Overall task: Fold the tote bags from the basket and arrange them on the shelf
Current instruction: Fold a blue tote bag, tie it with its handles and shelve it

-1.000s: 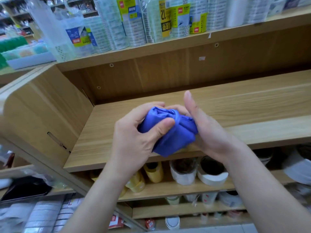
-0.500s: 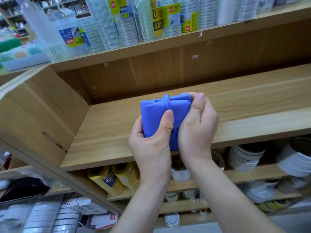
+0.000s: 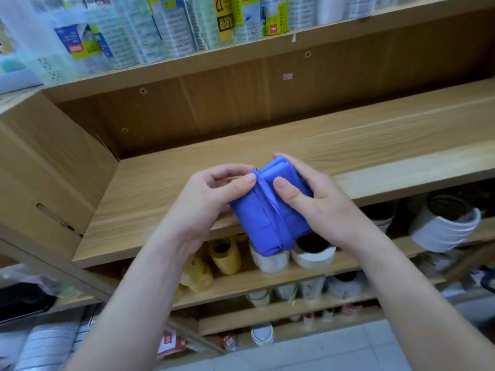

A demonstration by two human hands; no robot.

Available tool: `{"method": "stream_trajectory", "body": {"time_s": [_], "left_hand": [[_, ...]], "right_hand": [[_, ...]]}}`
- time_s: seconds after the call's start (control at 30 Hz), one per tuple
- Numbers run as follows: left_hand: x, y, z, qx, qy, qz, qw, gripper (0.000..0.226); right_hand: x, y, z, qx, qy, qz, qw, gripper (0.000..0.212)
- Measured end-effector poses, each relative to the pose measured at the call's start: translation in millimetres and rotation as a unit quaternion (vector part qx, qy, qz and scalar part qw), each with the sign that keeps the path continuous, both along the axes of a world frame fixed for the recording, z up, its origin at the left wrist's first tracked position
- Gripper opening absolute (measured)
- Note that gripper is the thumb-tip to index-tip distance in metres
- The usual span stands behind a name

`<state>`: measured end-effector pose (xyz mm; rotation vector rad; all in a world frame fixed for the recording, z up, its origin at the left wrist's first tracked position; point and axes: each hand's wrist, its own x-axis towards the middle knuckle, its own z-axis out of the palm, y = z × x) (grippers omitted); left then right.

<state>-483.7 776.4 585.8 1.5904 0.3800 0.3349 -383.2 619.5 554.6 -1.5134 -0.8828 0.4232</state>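
A blue tote bag point(image 3: 261, 218), folded into a small thick bundle, hangs in the air just in front of the wooden shelf point(image 3: 348, 145). My left hand point(image 3: 203, 204) pinches its upper left edge between thumb and fingers. My right hand point(image 3: 308, 199) grips the bundle's right side, thumb pressed on top and fingers wrapped behind. A strap or seam runs down the middle of the bundle. The basket is out of view.
The wooden shelf board carries nothing and has a side panel point(image 3: 48, 178) at its left. Packaged rolls point(image 3: 166, 25) line the shelf above. Tape rolls point(image 3: 225, 254) and white rolls point(image 3: 444, 226) fill the shelves below. Tiled floor point(image 3: 321, 352) shows at the bottom.
The bundle has tilted and dropped slightly toward the shelf's front edge. My left thumb moved from the bundle's face to its upper left edge; my right thumb now presses on top.
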Motion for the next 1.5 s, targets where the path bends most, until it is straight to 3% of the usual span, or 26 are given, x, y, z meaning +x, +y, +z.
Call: {"method": "stream_trajectory", "body": {"time_s": [0.07, 0.17, 0.23, 0.3, 0.4, 0.53, 0.6, 0.67, 0.77, 0.93, 1.07, 1.2, 1.4, 1.5], "left_hand": [[2.1, 3.3, -0.4, -0.001, -0.035, 0.014, 0.999, 0.025], [9.2, -4.0, -7.5, -0.033, -0.088, 0.077, 0.993, 0.024], [13.9, -12.7, -16.5, -0.041, -0.103, 0.058, 0.992, 0.029], [17.3, -21.7, -22.7, -0.045, -0.105, 0.008, 0.993, 0.033], [24.2, -33.4, -17.1, 0.002, -0.073, -0.065, 0.995, 0.037], [44.0, -52.6, -11.8, 0.19, -0.064, -0.118, 0.973, 0.043], [54.3, -65.1, -13.5, 0.217, -0.053, -0.116, 0.968, 0.044], [64.8, -80.0, -14.1, 0.183, -0.049, -0.131, 0.973, 0.033], [83.7, -107.7, -15.5, 0.16, -0.066, -0.127, 0.977, 0.016], [126.5, -156.7, -18.2, 0.153, -0.051, -0.051, 0.985, 0.012], [172.1, -185.3, -17.7, 0.072, -0.024, -0.015, 0.997, 0.02], [224.2, -212.1, -5.2, 0.005, 0.015, -0.046, 0.999, 0.027], [313.8, -241.7, 2.5, 0.037, 0.042, -0.061, 0.997, 0.034], [360.9, -246.5, -1.2, 0.056, 0.04, -0.039, 0.997, 0.027]], "right_hand": [[5.7, -13.7, -0.8, 0.015, 0.034, 0.025, 0.999, 0.055], [6.7, -32.1, -8.3, 0.021, 0.108, 0.03, 0.994, 0.097], [-1.9, -35.8, -13.8, 0.048, 0.134, 0.031, 0.989, 0.103], [-8.3, -37.8, -16.1, 0.09, 0.131, -0.024, 0.987, 0.094], [-5.5, -51.4, -16.3, 0.081, 0.047, -0.092, 0.991, 0.078], [3.2, -78.5, -9.3, 0.014, -0.009, -0.1, 0.995, 0.067], [8.2, -91.4, -4.2, -0.002, -0.01, -0.079, 0.997, 0.066], [16.0, -107.9, -2.5, 0.0, -0.003, -0.072, 0.997, 0.07], [30.5, -138.4, -9.2, 0.057, 0.051, -0.136, 0.988, 0.076], [64.1, -198.7, -21.9, 0.073, 0.101, -0.242, 0.962, 0.059], [94.1, -250.3, -26.5, 0.022, 0.072, -0.289, 0.954, 0.046], [125.0, -288.3, -25.1, -0.019, 0.037, -0.339, 0.94, 0.033], [180.2, -320.9, -19.2, -0.059, -0.013, -0.418, 0.906, 0.032], [207.2, -319.8, -15.1, -0.103, -0.059, -0.425, 0.897, 0.038]]}}
